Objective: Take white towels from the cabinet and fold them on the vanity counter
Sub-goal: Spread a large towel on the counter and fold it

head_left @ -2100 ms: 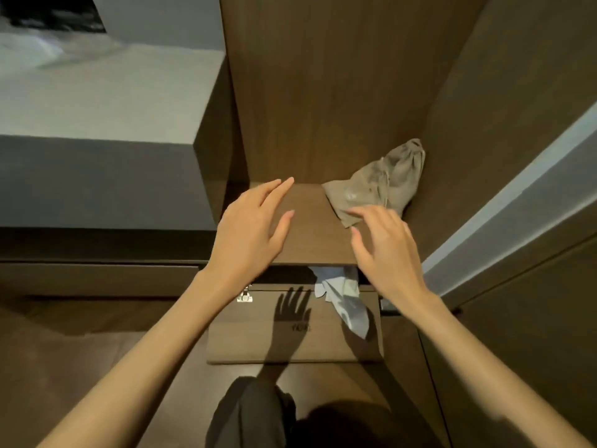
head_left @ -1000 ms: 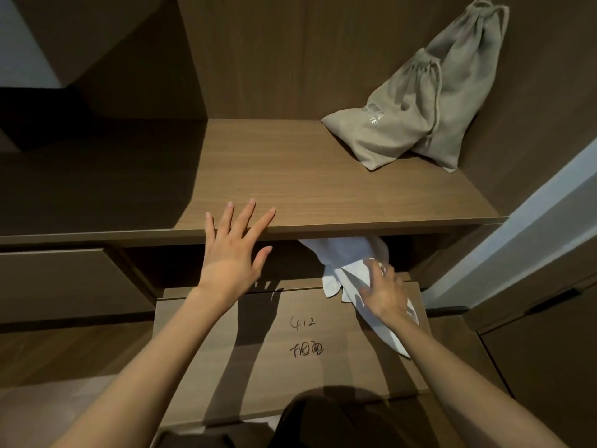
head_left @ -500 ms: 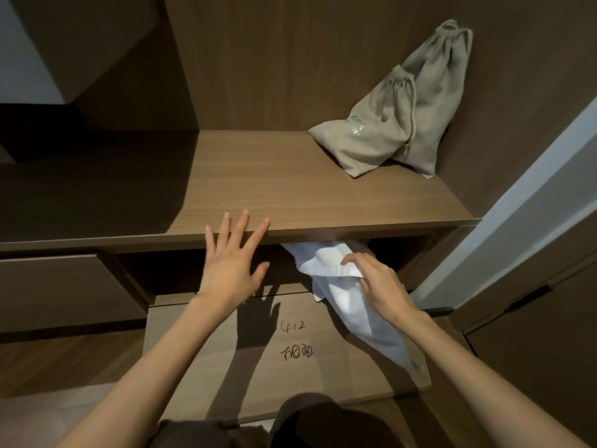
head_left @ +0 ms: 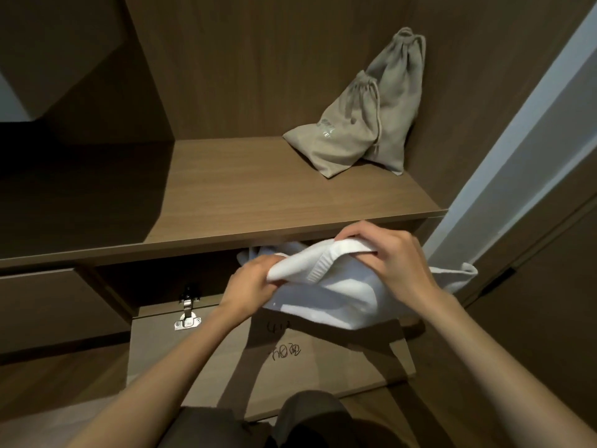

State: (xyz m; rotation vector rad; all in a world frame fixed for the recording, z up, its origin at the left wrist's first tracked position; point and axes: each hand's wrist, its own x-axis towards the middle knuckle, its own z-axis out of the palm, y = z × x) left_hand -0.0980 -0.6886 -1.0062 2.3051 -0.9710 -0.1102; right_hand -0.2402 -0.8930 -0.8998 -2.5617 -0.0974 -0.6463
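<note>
A white towel point(head_left: 342, 286) hangs bunched out of the dark compartment under the wooden shelf point(head_left: 245, 202). My left hand point(head_left: 252, 282) grips its left end, fingers curled into the cloth. At the thick ribbed hem on top, my right hand point(head_left: 391, 257) holds the towel just below the shelf's front edge. A loose corner of the towel trails to the right behind my right wrist. Part of the towel is still hidden inside the compartment.
Two beige drawstring bags point(head_left: 365, 114) lean in the shelf's back right corner. The compartment's flap door point(head_left: 226, 357) lies open downward, with a metal hinge point(head_left: 187, 308) and handwriting on it. A white door frame point(head_left: 517, 150) stands at the right.
My left hand has left the shelf edge and now grips the towel. My right hand has lifted the towel up and out of the compartment, and more of it shows.
</note>
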